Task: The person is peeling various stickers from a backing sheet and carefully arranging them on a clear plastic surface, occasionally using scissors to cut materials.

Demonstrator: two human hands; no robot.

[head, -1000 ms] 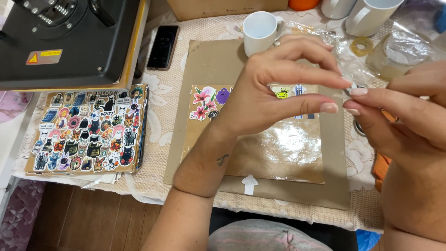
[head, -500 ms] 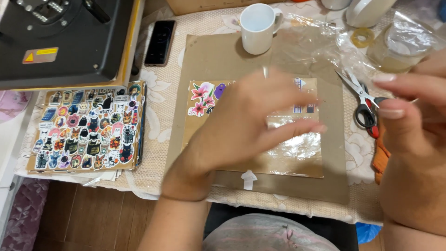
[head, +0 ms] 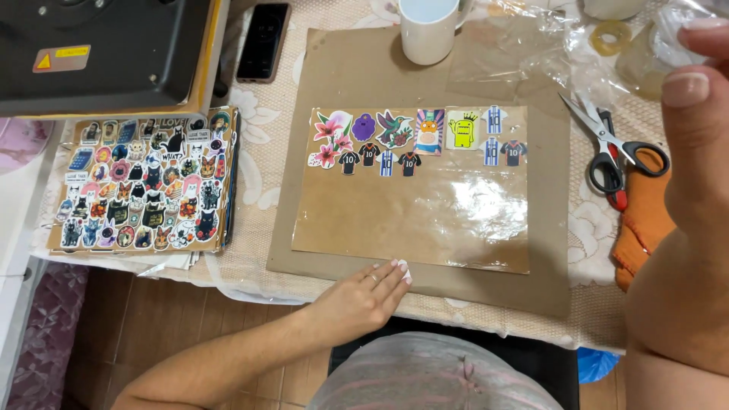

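My left hand [head: 363, 294] lies flat at the near edge of a brown cardboard sheet [head: 342, 68], fingertips touching a small white scrap [head: 403, 267]. On the cardboard lies a smaller brown sheet under glossy clear film [head: 425, 220]. A row of stickers [head: 418, 137] runs along its top: flowers, a bird, small jerseys and cartoon figures. My right hand [head: 687, 114] is raised close to the camera at the right, blurred, two fingers held near each other. Whether it holds anything is unclear.
A stack of cat-sticker sheets [head: 144, 186] lies at the left, below a black machine [head: 99, 45]. A phone [head: 262, 42], a white mug [head: 429, 30], crumpled clear film [head: 531, 53] and a tape roll [head: 611, 36] sit at the back. Scissors [head: 615, 144] rest by an orange cloth [head: 645, 220].
Both hands were together above the sheet. My left hand has dropped to the near edge of the cardboard, uncovering the sticker row. My right hand has risen toward the camera.
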